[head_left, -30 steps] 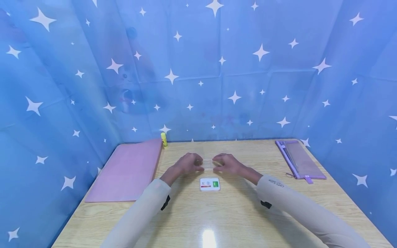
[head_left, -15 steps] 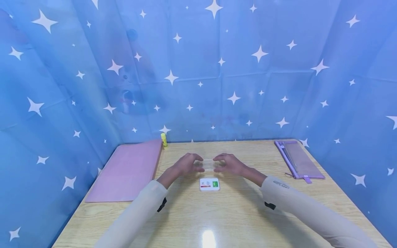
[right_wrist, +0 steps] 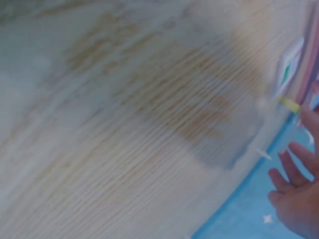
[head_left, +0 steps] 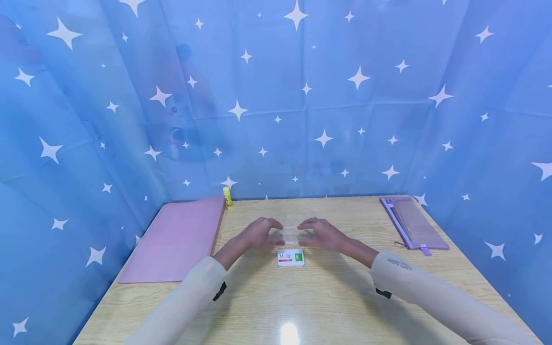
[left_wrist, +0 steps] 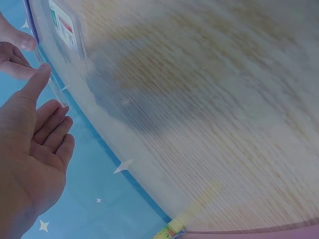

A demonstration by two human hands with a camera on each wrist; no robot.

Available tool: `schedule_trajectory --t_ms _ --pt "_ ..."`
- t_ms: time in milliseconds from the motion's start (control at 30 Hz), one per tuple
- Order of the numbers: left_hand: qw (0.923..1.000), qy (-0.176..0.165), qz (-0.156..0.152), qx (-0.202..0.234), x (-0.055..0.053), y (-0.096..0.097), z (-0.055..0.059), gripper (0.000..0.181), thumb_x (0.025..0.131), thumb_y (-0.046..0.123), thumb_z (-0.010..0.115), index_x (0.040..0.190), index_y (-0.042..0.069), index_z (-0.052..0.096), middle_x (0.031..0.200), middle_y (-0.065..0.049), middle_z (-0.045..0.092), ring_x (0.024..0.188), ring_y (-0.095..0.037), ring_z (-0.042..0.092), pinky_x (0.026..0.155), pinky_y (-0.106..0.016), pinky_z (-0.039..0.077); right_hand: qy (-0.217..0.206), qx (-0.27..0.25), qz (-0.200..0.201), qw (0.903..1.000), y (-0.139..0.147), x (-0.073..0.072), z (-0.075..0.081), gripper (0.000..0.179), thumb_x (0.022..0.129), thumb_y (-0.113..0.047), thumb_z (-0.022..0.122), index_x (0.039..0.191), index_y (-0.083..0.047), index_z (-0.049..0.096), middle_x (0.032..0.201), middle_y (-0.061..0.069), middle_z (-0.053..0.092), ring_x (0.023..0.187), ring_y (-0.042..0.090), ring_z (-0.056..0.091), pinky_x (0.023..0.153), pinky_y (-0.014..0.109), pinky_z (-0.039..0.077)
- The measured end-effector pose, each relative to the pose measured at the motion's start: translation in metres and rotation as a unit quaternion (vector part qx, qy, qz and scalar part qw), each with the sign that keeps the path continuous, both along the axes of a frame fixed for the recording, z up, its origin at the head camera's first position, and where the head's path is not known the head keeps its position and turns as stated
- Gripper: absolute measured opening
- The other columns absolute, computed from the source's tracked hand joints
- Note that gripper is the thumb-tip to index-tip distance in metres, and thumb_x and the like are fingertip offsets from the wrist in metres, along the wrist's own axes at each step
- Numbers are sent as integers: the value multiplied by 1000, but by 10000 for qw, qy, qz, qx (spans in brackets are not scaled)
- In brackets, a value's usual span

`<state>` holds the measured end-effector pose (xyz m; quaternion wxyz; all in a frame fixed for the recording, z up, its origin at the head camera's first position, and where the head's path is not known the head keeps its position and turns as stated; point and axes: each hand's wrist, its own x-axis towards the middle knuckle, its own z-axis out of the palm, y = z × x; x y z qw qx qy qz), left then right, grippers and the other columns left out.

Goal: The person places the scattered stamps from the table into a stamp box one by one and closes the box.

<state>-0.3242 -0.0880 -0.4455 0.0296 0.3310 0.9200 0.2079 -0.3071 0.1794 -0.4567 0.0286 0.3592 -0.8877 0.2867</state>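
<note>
Between both hands is a thin clear plastic piece (head_left: 291, 235), like a lid, raised above the table. My left hand (head_left: 258, 233) pinches its left end between thumb and fingertips; the left wrist view shows its edge (left_wrist: 58, 93) at the fingertips. From the other side my right hand (head_left: 324, 235) pinches the right end, though its grip is partly cut off in the right wrist view. Just nearer than the hands, a small flat white case (head_left: 291, 258) with red and green print lies on the wooden table (head_left: 336, 306).
A pink folder or mat (head_left: 177, 242) covers the table's left side. A yellow glue stick (head_left: 227, 196) stands at its far right corner. On the right lies a purple mesh zip pouch (head_left: 416, 223). A blue star-patterned curtain (head_left: 276, 96) hangs behind the table.
Both hands have moved slightly towards me with the clear piece, which now appears closer to the white case. The head view has shifted a little. The white case stays put.
</note>
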Motion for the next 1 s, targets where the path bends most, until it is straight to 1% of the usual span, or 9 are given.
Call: schedule_trajectory --t_ms 133,267,400,467,600,767,900,1000 --pt "10000 -25 -41 -22 6 0 2 48 94 33 79 133 6 70 136 -7 68 131 -24 60 111 -40 46 76 23 25 10000 2 6 0 42 95 -20 78 127 6 69 127 18 69 123 39 61 99 55 51" --pt "9999 29 -88 -68 12 1 3 48 94 34 79 132 6 70 136 -8 68 131 -25 60 111 -40 46 107 9 75 9999 3 11 0 45 95 -23 79 127 6 69 127 19 69 122 39 61 98 55 52" --pt "9999 73 -80 -129 16 1 3 49 94 36 79 132 7 71 137 -7 68 132 -25 59 111 -40 45 42 -19 110 9999 3 16 2 46 95 -25 78 128 7 68 128 19 68 123 40 61 98 55 52" --pt "9999 70 -82 -134 18 1 3 50 93 37 80 132 7 71 138 -7 67 133 -25 59 112 -40 45 -58 -35 76 9999 3 18 2 47 96 -25 78 129 6 68 129 19 67 124 39 61 99 55 52" --pt "9997 110 -102 -183 22 0 3 50 92 38 80 131 7 72 138 -8 67 133 -26 58 112 -41 45 -61 -28 45 10000 1 22 0 42 96 -21 77 128 5 69 128 18 68 123 39 61 99 54 52" --pt "9995 175 -173 -183 26 -3 0 49 92 39 81 129 7 73 136 -9 68 131 -26 60 111 -41 46 96 119 29 9999 0 26 -2 43 94 -22 79 127 4 71 127 17 69 122 37 62 99 52 53" --pt "9992 259 -246 -161 29 -4 -2 50 90 39 82 127 6 74 134 -10 69 129 -27 62 109 -40 48 82 156 -22 9998 -2 29 -3 47 92 -25 82 127 3 70 128 17 69 122 37 62 100 52 52" --pt "9993 227 -247 -146 30 -4 -4 51 89 38 83 127 5 74 134 -11 69 128 -27 62 108 -40 49 49 155 -31 9999 -2 31 -5 47 91 -25 82 127 3 70 128 17 68 122 37 62 100 53 52"
